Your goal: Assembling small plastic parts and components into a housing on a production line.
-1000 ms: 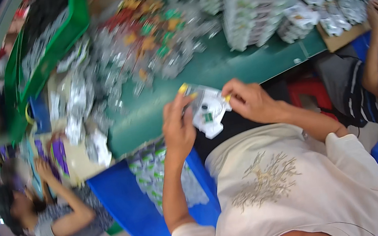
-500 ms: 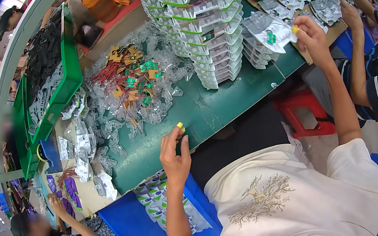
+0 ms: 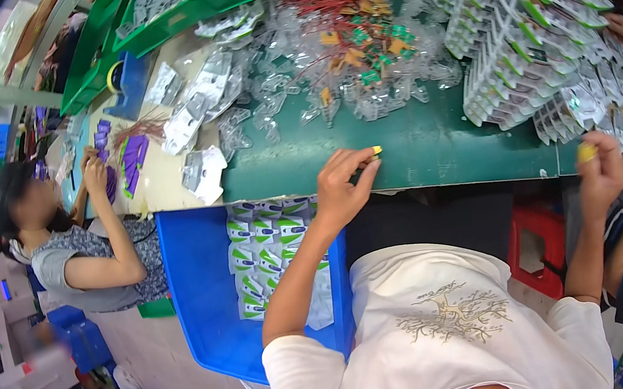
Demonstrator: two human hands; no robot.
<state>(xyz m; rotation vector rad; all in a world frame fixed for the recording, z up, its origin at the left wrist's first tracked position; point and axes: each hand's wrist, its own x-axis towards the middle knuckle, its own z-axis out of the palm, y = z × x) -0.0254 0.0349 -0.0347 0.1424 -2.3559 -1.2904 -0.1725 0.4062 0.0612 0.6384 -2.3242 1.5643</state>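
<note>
My left hand (image 3: 343,189) hovers at the front edge of the green tabletop, thumb and forefinger apart with nothing between them. Yellow covers sit on its fingertips. To the right, my right hand (image 3: 603,171) is raised beyond the table edge, its fingers curled and a yellow cover on one of them; no part shows in it. Closest to it is a short stack of pale plastic housings (image 3: 557,121). A tall leaning stack of white housings with green edges (image 3: 507,41) rises behind. Mid-table lies a heap of clear plastic parts (image 3: 387,105) with small green circuit boards (image 3: 370,77) and red wires.
A blue bin (image 3: 211,308) with white-and-green packed parts stands left of my lap. Green trays (image 3: 217,10) sit at the back left. Silvery housings (image 3: 202,175) lie on the left. Co-workers sit at both sides; a red stool (image 3: 532,241) is under the table.
The view has swung left. My right hand has come away from a pale housing with a green board at the short stack and drawn back toward me. My left hand stays near the table edge.
</note>
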